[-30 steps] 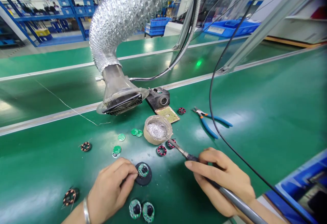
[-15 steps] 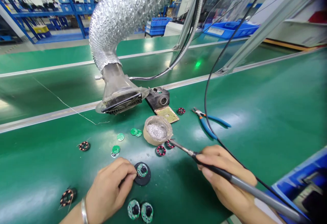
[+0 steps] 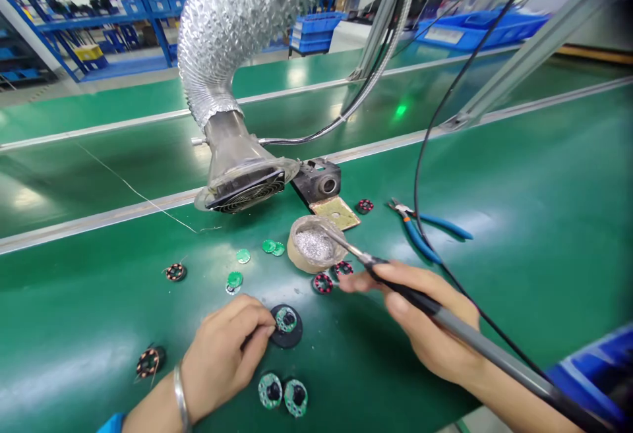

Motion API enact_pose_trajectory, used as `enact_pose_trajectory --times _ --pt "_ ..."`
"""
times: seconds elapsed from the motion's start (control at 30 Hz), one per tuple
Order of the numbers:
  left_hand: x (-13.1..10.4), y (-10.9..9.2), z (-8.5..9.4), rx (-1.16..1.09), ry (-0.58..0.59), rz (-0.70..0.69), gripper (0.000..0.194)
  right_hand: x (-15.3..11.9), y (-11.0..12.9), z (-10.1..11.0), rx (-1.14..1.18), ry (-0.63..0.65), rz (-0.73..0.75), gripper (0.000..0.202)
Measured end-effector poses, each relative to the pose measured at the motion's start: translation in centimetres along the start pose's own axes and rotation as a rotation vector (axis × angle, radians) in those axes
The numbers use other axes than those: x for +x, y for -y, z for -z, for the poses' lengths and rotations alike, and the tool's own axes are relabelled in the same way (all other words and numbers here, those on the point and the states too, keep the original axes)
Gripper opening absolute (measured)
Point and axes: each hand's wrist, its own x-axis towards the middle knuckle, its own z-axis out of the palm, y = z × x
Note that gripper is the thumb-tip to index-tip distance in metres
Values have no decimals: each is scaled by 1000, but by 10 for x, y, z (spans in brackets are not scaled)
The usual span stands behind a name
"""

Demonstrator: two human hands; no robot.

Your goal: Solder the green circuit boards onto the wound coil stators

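Note:
My left hand (image 3: 225, 347) is closed in a pinch at the left edge of a small round circuit board (image 3: 286, 319), which lies on a black disc (image 3: 293, 339). What exactly the fingertips grip is partly hidden. In my right hand (image 3: 435, 334) is a soldering iron (image 3: 413, 296), its tip over the bowl (image 3: 301, 258) of silvery solder bits. One right fingertip comes near two red-wound coils, a nearer one (image 3: 323, 283) and one beside the bowl (image 3: 343, 268). Two more populated round boards, one left (image 3: 270, 390) and one right (image 3: 296, 398), lie below the disc.
A soldering iron stand (image 3: 319, 182) with a yellowish sponge (image 3: 337, 212) is behind the bowl. A fume duct (image 3: 247, 182) hangs at its left. Blue-handled cutters (image 3: 425, 238) lie beneath the black cable (image 3: 420, 176). Copper coils (image 3: 175, 272) and green discs (image 3: 242, 256) are scattered leftward.
The soldering iron's tip has moved from the bowl's near right rim to over the solder bits. My right hand has shifted left and up, one finger now extended. The view has shifted slightly.

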Motion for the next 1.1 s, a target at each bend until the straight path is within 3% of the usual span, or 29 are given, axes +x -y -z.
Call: enact_pose_trajectory --times 0.1,0.23,0.4,0.57,0.7,0.8,0.93,1.1 --pt "0 -1 0 -16 9 7 13 17 -4 -9 -101 127 38 35" --pt "0 -2 0 -17 27 18 13 28 -6 -29 -139 166 67 32" --pt "1 -4 2 -52 32 35 12 34 -1 -57 -187 321 165 20" --pt "0 -10 0 -123 -19 60 13 30 -4 -65 -164 321 161 20" --pt "3 -18 -3 -232 -17 303 7 24 -9 -65 -190 288 200 23" --pt "8 -21 -4 -312 37 494 13 23 -10 -67 -186 281 259 29" --pt "12 -20 -4 -418 65 578 20 26 -9 -68 -141 284 372 36" --pt "9 -19 -4 -551 82 641 15 26 -7 -67 -186 285 400 36"
